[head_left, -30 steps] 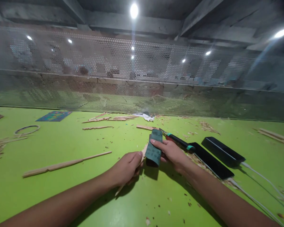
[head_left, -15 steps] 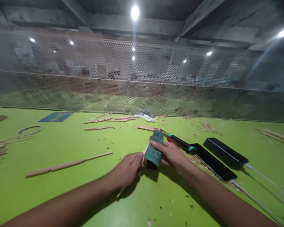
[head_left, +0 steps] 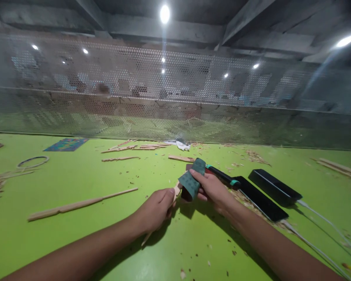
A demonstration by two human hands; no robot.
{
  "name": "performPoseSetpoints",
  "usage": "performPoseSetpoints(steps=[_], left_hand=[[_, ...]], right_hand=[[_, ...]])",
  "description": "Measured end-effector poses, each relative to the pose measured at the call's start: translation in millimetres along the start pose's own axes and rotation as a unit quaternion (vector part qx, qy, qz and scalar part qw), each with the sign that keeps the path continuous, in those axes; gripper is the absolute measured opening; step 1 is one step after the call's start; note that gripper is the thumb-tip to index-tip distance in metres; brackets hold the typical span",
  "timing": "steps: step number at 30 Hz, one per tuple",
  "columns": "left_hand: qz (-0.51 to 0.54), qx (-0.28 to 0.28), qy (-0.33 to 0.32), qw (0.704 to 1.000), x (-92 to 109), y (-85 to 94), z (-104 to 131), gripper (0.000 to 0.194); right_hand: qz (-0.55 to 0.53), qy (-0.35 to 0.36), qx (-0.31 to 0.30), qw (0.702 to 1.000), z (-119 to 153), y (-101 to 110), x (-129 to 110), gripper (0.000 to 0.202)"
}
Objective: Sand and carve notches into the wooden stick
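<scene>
My left hand [head_left: 158, 208] is closed around a slim carved wooden stick [head_left: 178, 188], whose thin end pokes out below the palm. A curled piece of green sandpaper [head_left: 190, 184] is pinched in my right hand [head_left: 212, 189], thumb on top. The sandpaper bends over the upper end of the stick and hides part of it. Just beyond my right hand lies a black-handled tool with teal bands [head_left: 222, 175]; its far end is hidden behind the sandpaper. A longer carved stick [head_left: 82, 203] rests on the green table [head_left: 105, 253] left of my left hand.
A phone [head_left: 260, 199] and a black box-like device [head_left: 275, 187], both with white cables, lie at right. Several carved sticks [head_left: 119, 159], a tape ring [head_left: 32, 162], a patterned card [head_left: 66, 144] and wood shavings [head_left: 256, 156] are scattered about. A perforated screen [head_left: 175, 105] stands behind.
My right hand has shifted the sandpaper slightly up and to the right along the stick, showing more of the wood. My left hand keeps its hold, and the view has moved a little.
</scene>
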State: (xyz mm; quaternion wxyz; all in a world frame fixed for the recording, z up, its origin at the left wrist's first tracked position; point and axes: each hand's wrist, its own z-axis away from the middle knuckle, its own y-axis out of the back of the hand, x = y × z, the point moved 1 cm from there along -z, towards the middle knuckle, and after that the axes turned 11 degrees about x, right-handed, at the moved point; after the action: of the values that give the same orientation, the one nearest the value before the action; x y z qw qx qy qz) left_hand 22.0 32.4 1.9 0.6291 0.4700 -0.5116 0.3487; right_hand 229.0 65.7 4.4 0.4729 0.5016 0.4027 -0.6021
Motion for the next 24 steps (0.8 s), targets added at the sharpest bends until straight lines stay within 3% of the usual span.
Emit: performPoseSetpoints(steps=[6,13,24], left_hand=[[-0.007,0.009,-0.015,1.000,-5.4,-1.8,-3.5,0.049],[-0.025,0.006,-0.042,0.999,-1.9,-0.9,-2.6,0.048],[-0.030,0.015,-0.028,0.999,-3.9,-0.9,-0.4,0.050]], right_hand=[[-0.011,0.003,-0.010,1.000,2.1,2.7,-6.3,0.055],[0.038,-0.007,-0.053,0.998,12.1,-5.7,-1.3,0.047],[-0.010,-0.008,-0.004,1.000,1.8,2.9,-7.9,0.053]])
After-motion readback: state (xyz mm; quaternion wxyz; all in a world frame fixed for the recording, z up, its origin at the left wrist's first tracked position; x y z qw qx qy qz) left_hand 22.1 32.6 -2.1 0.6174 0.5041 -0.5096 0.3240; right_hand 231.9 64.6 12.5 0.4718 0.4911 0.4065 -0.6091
